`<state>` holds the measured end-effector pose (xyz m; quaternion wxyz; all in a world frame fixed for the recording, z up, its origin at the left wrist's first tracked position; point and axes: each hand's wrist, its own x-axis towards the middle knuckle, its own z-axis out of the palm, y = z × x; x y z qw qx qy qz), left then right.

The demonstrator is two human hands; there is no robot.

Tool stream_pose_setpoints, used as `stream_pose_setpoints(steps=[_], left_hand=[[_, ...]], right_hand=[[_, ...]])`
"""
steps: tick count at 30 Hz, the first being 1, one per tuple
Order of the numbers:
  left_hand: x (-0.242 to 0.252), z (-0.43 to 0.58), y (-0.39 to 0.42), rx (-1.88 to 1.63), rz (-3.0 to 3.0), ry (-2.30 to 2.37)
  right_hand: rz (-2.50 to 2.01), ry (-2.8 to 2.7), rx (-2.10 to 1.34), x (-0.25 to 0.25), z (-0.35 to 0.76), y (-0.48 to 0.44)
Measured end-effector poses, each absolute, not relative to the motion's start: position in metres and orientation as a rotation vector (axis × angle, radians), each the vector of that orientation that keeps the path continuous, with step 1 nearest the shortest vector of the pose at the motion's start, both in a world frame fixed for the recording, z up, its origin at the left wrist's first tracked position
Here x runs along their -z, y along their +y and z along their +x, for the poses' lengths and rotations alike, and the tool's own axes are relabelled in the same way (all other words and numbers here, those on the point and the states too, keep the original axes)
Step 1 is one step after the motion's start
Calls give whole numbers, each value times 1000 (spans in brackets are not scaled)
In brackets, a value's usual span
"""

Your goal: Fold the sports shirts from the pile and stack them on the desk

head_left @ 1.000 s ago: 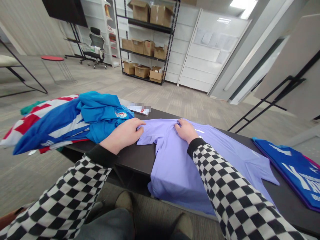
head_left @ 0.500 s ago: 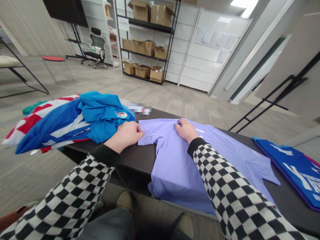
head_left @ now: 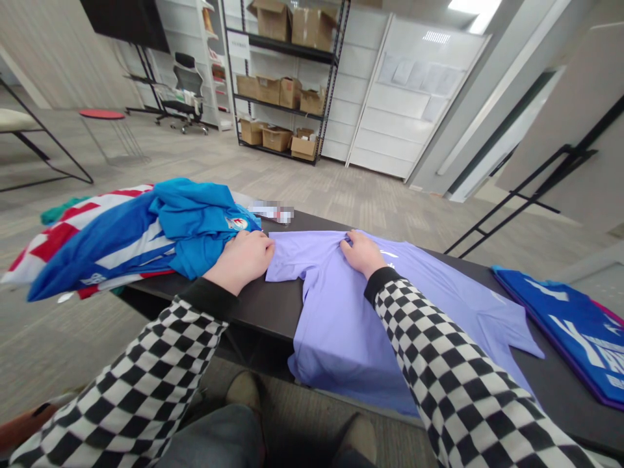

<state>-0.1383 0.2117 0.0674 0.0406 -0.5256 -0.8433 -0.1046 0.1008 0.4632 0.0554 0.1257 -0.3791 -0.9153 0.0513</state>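
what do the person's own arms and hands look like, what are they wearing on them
Both arms wear long sleeves in a black-and-white checkered pattern, and each sleeve ends in a plain, solid black cuff. The left hand and right hand are bare: no gloves, and no rings show on the visible fingers.

Short-sleeved lavender shirt (head_left: pixel 336 312) with small white markings, spread flat across the dark table (head_left: pixel 273 305). Light creases cross the body; its lower part drapes over the near edge.
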Motion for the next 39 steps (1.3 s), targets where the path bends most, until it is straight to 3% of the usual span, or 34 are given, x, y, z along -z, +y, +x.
stream_pose_setpoints(steps=[8,12,16,21,28,35,39], left_hand=[[-101,-130,243,153,-1599,-2603],[-77,-115,245,302,-1811,-2513],[-53,-115,236,192,-1864,-2560],[-81,-117,250,-1,-1814,-2704],[-82,-80,291,272,-1970,-2515],[-83,-80,305,111,-1963,-2743],[-91,-66,325,201,-1980,-2582]], right_hand=[[-1114,-2662,-159,-58,101,460],[-1120,-2662,-165,-58,101,460],[-1122,-2669,-165,-59,101,459],[-1129,-2671,-172,-61,101,456],[-1139,-2707,-119,-56,99,463],[-1144,-2795,-81,-57,98,462],[-1187,-2837,-113,-57,97,463]])
